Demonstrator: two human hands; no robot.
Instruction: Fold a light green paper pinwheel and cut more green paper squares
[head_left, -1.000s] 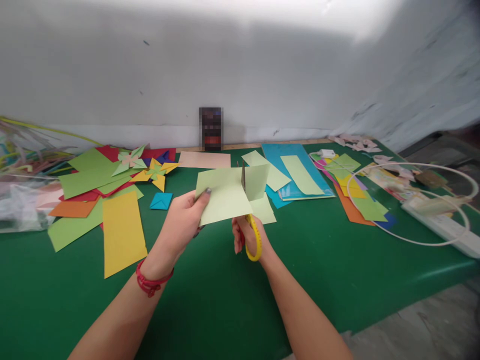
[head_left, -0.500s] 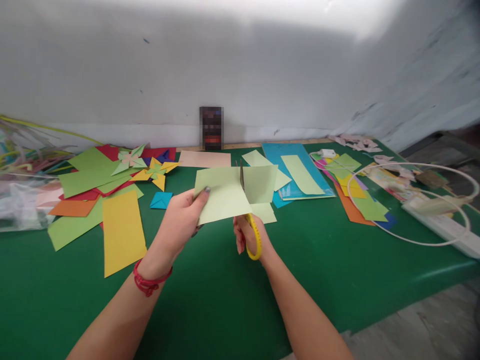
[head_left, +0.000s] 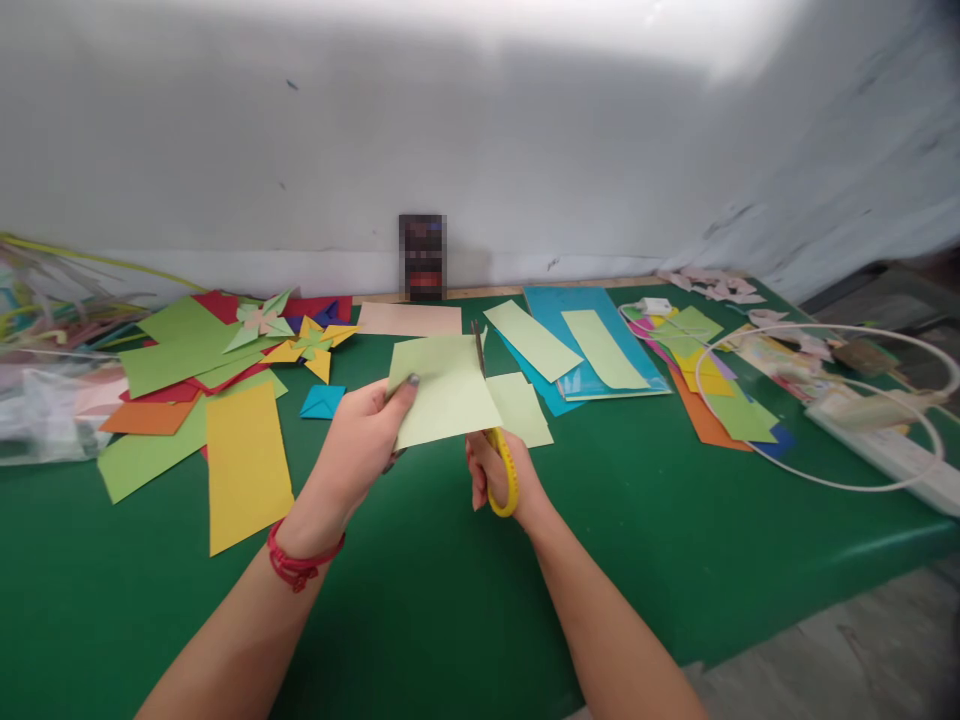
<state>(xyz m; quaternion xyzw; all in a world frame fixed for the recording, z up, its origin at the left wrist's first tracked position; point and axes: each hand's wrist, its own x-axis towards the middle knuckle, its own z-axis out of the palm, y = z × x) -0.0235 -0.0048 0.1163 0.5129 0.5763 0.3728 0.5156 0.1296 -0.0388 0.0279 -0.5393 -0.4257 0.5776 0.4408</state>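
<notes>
My left hand (head_left: 367, 430) pinches a pale green sheet of paper (head_left: 442, 390) by its left side, thumb on top. My right hand (head_left: 506, 470) is closed around the yellow handle of a pair of scissors (head_left: 503, 485). The dark blades point away from me, upright along the sheet's right edge, and look nearly closed. A thin pale green sliver shows beside the blade tips. Just beyond the right hand, another pale green piece of paper (head_left: 519, 408) is partly hidden by the held sheet and the scissors.
Pale green strips (head_left: 532, 340) and a blue packet (head_left: 630, 365) lie at the back right. Coloured papers (head_left: 249, 465) and folded paper stars (head_left: 311, 345) spread over the left. A white cable loops by a power strip (head_left: 885, 450). A dark upright object (head_left: 423, 255) leans against the wall.
The right part of the green sheet has come off at the scissors and no longer stands beside the blades. The blades have tipped slightly left; the left hand has barely moved.
</notes>
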